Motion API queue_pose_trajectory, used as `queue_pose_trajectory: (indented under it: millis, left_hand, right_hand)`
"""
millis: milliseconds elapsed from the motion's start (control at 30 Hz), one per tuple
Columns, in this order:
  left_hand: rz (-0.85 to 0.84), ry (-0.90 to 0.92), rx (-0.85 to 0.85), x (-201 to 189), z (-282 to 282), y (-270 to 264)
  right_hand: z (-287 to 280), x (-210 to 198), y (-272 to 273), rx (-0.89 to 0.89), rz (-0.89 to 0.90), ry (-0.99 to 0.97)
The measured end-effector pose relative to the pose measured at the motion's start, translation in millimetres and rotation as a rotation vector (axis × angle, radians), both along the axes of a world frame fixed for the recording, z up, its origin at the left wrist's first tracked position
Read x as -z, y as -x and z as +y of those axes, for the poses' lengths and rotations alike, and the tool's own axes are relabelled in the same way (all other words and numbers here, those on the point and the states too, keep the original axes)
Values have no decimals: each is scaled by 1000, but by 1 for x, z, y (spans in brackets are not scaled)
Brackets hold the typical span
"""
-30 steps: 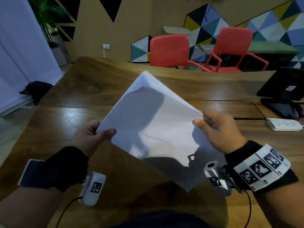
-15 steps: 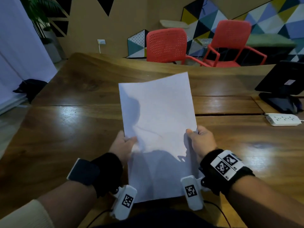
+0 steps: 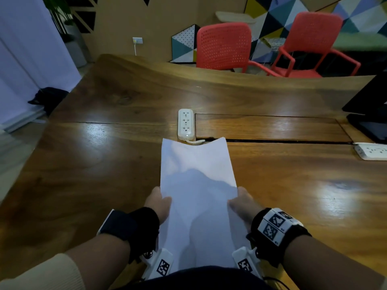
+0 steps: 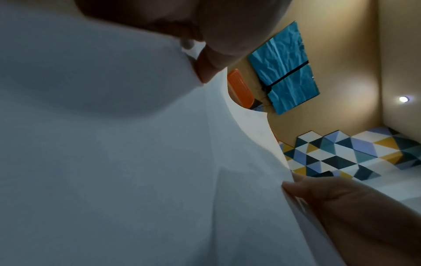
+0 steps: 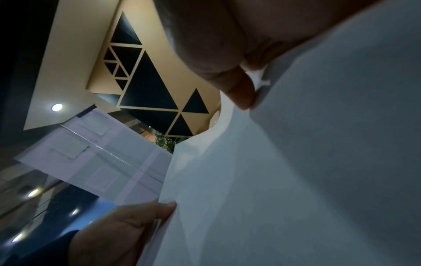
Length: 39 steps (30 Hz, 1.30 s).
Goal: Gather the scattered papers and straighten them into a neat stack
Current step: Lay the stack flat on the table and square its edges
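A stack of white papers (image 3: 198,185) stands lengthwise in front of me above the wooden table (image 3: 83,174), its top edge sagging in the middle. My left hand (image 3: 160,203) pinches the stack's left edge, thumb on the near face. My right hand (image 3: 238,203) pinches the right edge in the same way. In the left wrist view the papers (image 4: 114,162) fill the picture, with my right hand's fingers (image 4: 318,194) on the far edge. In the right wrist view the papers (image 5: 296,171) show with my left hand's fingers (image 5: 141,214) on the opposite edge. The stack's bottom edge is hidden by my body.
A white power strip (image 3: 185,124) lies on the table just beyond the papers. A second strip (image 3: 371,151) sits at the right edge, near a black monitor base (image 3: 368,124). Two red chairs (image 3: 225,47) stand behind the table.
The papers have turned from a diagonal hold to lengthwise and come closer to my body. Both hands slid to the side edges, and the power strip behind has come into sight.
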<state>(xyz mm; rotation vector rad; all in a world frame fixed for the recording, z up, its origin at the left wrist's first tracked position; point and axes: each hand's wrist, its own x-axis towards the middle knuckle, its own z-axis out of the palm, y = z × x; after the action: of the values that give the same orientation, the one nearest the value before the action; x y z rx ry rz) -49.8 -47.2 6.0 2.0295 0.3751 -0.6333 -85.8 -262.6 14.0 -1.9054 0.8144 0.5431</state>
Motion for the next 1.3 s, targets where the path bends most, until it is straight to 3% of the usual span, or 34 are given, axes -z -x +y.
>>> queue_pose_trajectory:
  millis: [167, 267, 400, 633, 833, 1067, 1300]
  left_hand:
    - [95, 30, -56, 6, 10, 17]
    - [175, 113, -88, 8, 14, 26]
    - [318, 253, 42, 10, 14, 49]
    - [112, 35, 24, 18, 7, 63]
    - [108, -3, 24, 14, 10, 48]
    - [175, 147, -115, 10, 14, 50]
    - [53, -47, 68, 2, 12, 54]
  right_hand:
    - [-2, -1, 18, -111, 65, -74]
    - [-6, 5, 32, -38, 47, -111]
    - [-9, 12, 46, 38, 7, -119]
    - [-11, 8, 55, 58, 37, -221]
    - [-21, 2, 81, -55, 306, -327]
    - [-11, 8, 93, -35, 246, -166]
    - [2, 10, 90, -47, 139, 12]
